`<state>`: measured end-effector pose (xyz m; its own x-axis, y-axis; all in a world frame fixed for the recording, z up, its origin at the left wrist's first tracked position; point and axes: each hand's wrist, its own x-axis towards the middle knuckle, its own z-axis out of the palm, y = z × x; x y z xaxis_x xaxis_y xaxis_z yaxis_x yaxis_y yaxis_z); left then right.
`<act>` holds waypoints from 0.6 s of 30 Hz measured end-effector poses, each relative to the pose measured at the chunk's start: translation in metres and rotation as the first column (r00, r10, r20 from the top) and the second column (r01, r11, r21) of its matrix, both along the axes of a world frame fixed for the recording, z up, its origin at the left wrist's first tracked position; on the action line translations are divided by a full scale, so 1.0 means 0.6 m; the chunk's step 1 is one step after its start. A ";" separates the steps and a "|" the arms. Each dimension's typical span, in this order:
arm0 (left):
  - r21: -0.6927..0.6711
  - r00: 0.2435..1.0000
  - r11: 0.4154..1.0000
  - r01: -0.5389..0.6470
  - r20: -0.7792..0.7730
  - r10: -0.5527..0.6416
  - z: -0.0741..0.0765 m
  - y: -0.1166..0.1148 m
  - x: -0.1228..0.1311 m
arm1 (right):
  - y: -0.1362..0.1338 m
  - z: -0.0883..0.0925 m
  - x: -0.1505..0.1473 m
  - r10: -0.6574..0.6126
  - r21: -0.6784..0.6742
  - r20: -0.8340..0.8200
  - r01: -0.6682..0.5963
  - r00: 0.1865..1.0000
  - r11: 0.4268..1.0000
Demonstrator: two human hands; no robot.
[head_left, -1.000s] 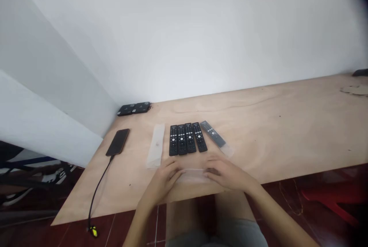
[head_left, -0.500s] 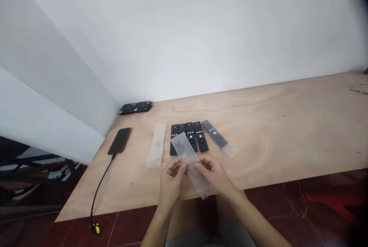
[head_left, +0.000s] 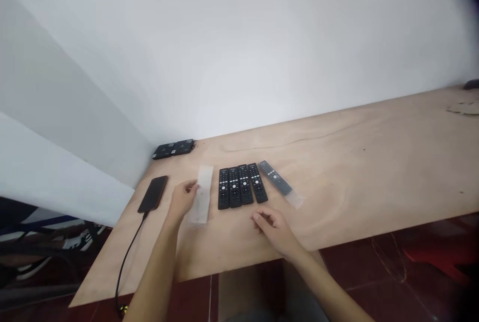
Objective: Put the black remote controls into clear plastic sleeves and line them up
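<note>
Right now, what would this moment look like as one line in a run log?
left hand: fingers at edge of clear plastic sleeve | right hand: empty, near four black remote controls

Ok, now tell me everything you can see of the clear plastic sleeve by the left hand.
The clear plastic sleeve is a long, narrow, flat bag of frosted-looking film, with nothing visible inside. It lies flat on the plywood table, running away from the person, between the phone and the black remote controls. The left hand is at its left edge near the far end; whether the fingers touch it is hard to tell.
</note>
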<state>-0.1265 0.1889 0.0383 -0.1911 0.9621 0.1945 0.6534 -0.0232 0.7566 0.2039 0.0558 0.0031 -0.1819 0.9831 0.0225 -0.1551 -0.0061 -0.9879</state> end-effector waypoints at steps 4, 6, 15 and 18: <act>0.075 0.979 0.996 0.040 -0.203 -0.024 -0.021 0.003 -0.003 | -0.001 0.002 -0.002 0.002 0.004 0.013 -0.002 1.000 1.000; 0.091 0.953 0.986 0.142 -0.284 -0.111 -0.029 0.003 0.002 | 0.000 0.003 -0.002 0.007 0.010 0.025 -0.007 1.000 1.000; 0.005 0.845 0.949 0.316 -0.456 -0.279 -0.045 0.003 0.020 | -0.005 -0.008 0.004 -0.052 0.094 0.135 0.040 0.989 0.995; 0.099 0.846 0.947 0.307 -0.483 -0.224 -0.018 -0.041 0.036 | 0.003 -0.007 0.022 -0.169 0.177 0.211 0.132 0.963 0.975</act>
